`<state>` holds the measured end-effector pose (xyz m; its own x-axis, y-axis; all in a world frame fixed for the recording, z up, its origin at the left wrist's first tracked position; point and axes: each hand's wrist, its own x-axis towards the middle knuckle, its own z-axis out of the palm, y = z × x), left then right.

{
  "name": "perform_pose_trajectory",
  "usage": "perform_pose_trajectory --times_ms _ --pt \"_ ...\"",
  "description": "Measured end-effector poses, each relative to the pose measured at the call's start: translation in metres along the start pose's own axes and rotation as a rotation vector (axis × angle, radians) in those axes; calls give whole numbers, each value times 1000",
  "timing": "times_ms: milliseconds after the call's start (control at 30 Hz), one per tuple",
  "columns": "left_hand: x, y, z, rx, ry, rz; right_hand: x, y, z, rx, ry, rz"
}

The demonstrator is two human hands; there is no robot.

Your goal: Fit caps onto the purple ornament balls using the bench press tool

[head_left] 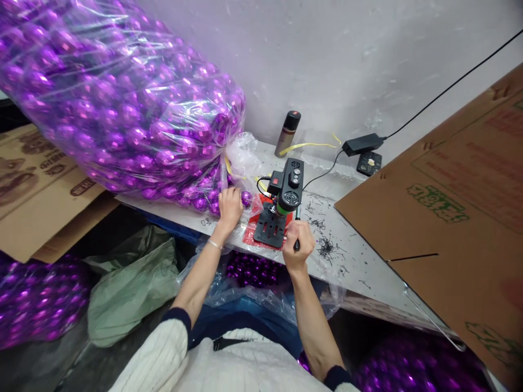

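My right hand [299, 243] is wrapped round the black-tipped lever [298, 211] of a small black bench press [291, 182], which has round vents, knobs and a red switch. Its slotted base plate [269, 228] stands on a red sheet [250, 235]. Left of the press, my left hand [230, 206] has its fingers curled at the gathered mouth of a large clear bag [155, 125] full of shiny purple balls. One purple ball [246, 198] shows right beside those fingers. What they pinch, if anything, is hidden.
Behind the press stands a spray can [287, 133], near a yellow strip [304, 146] and a black power adapter [363, 144] with its cord. Black scraps [326, 247] litter the white table [359, 261]. A cardboard box [449, 218] flanks the right; purple balls [255, 269] lie in plastic below.
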<state>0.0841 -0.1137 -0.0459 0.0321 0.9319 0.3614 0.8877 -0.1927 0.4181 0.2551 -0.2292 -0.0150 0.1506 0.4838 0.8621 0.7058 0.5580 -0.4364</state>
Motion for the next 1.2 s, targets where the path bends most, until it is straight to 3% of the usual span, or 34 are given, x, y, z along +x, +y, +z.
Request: perform_pose_trajectory --times_ms 67,133,233,300,433,500,567,633,700,767,833,900,1067,1200 --pt "33 6 -3 158 -233 7 0 0 0 -5 -4 -5" --pt "50 14 -1 236 -428 30 0 1 0 -11 -9 -12" --pt "51 17 6 247 -560 31 0 1 -1 -16 -9 -17" --pt "43 10 8 131 -509 37 -1 2 -1 -20 -15 -20" --pt "9 -15 1 -426 -113 23 -1 4 -1 -37 -28 -34" --pt "-16 -20 -5 -760 -5 -72 -1 4 -1 -44 -25 -27" --pt "-44 -15 -9 -1113 -75 -226 1 2 -1 -44 -22 -21" --pt "-71 -3 -8 -1423 -234 -411 4 1 -2 -48 -19 -16" --pt "-89 9 -1 -1620 -344 -571 7 0 -3 -55 -22 -15" --pt "-97 19 10 -1703 -370 -670 11 -1 -5 -58 -31 -21" --pt "-97 25 21 -1681 -344 -705 13 -2 -7 -57 -46 -33" --pt "-93 29 31 -1575 -297 -651 15 -1 -8 -58 -58 -43" --pt "-84 34 50 -1170 -193 -287 14 0 -10 -65 -76 -48" --pt "-80 36 55 -832 -138 -109 12 1 -11 -69 -100 -44"
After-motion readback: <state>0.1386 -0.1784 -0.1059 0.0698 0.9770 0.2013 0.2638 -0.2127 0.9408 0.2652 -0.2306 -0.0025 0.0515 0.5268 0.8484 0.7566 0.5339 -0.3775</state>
